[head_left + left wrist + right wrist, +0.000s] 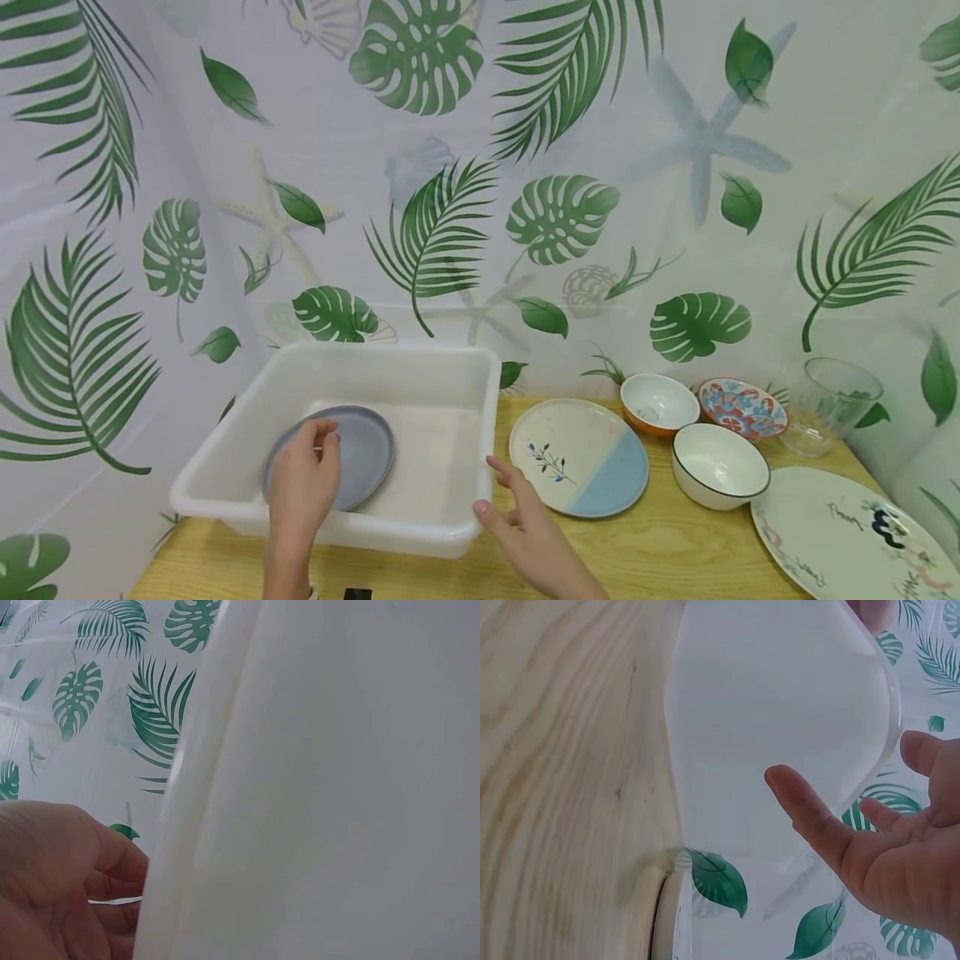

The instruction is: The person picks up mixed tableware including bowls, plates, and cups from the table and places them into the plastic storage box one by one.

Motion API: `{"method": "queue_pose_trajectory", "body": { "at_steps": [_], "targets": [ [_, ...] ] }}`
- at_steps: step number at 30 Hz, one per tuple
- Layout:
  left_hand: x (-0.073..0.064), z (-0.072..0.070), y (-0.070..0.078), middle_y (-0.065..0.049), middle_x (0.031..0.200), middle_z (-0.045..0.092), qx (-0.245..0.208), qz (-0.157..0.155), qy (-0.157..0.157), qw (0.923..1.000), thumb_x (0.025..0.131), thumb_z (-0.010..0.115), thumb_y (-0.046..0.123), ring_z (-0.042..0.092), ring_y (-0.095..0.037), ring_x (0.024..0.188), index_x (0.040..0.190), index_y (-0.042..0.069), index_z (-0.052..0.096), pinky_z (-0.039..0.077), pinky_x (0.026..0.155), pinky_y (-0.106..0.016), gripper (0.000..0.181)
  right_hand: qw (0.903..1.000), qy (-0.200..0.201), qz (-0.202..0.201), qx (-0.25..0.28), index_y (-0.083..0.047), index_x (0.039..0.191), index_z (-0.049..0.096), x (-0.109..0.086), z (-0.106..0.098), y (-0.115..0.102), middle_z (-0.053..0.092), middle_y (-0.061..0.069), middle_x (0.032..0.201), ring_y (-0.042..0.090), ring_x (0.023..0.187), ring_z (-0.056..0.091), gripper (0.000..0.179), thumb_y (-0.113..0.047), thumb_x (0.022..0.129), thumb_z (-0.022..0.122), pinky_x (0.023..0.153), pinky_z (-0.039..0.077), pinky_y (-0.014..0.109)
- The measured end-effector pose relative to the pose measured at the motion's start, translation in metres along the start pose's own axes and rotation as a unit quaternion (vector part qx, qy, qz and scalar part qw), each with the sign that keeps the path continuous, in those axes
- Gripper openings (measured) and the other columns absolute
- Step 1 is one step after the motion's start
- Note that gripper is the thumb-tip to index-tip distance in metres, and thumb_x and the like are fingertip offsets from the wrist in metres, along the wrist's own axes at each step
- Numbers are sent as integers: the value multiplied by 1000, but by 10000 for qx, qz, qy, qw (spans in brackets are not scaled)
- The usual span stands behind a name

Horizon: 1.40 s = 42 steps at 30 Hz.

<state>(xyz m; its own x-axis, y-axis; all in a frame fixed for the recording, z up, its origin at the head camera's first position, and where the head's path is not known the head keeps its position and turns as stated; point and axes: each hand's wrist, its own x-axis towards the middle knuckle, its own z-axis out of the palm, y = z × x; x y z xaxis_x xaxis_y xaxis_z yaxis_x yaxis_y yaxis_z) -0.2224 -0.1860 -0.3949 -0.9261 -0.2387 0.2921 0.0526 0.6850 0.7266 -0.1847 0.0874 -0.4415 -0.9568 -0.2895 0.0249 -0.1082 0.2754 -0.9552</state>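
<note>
The round grey ceramic-looking plate (365,458) lies under the fingers of our left hand (303,473), inside the white rectangular plastic basin (442,458); we cannot tell whether they hold it. Our right hand (528,533), fingers wide beside the basin's rim, had best steady it.

room in tub (438,458) right of gray plate (366,457), front wall (401,534) (raised) blocking
</note>
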Motion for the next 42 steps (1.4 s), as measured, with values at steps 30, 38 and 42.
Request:
{"method": "queue_pose_trajectory", "body": {
  "at_steps": [30,38,42],
  "targets": [
    [-5,0,11,-14,109,70,134,92,-73,9998,101,50,15,68,-28,93,120,5,65,52,68,-39,27,9430,1115,1957,-2448,16,137,35,-2,-102,42,41,42,132,52,115,54,58,-26,101,51,92,48,57],
    [-6,-2,13,-11,107,70,-3,94,-72,9999,101,48,14,68,-26,91,118,5,66,50,66,-34,26,9454,848,2468,-1954,19,142,21,-6,-110,60,61,26,86,19,45,55,65,-23,101,49,47,50,33],
    [-6,-3,13,-11,107,70,-8,93,-70,9999,102,48,14,68,-26,92,118,5,66,50,69,-36,27,9507,774,2553,-1583,23,140,20,-4,-114,71,60,21,81,20,52,59,68,-24,101,49,50,54,33]
  ]
}}
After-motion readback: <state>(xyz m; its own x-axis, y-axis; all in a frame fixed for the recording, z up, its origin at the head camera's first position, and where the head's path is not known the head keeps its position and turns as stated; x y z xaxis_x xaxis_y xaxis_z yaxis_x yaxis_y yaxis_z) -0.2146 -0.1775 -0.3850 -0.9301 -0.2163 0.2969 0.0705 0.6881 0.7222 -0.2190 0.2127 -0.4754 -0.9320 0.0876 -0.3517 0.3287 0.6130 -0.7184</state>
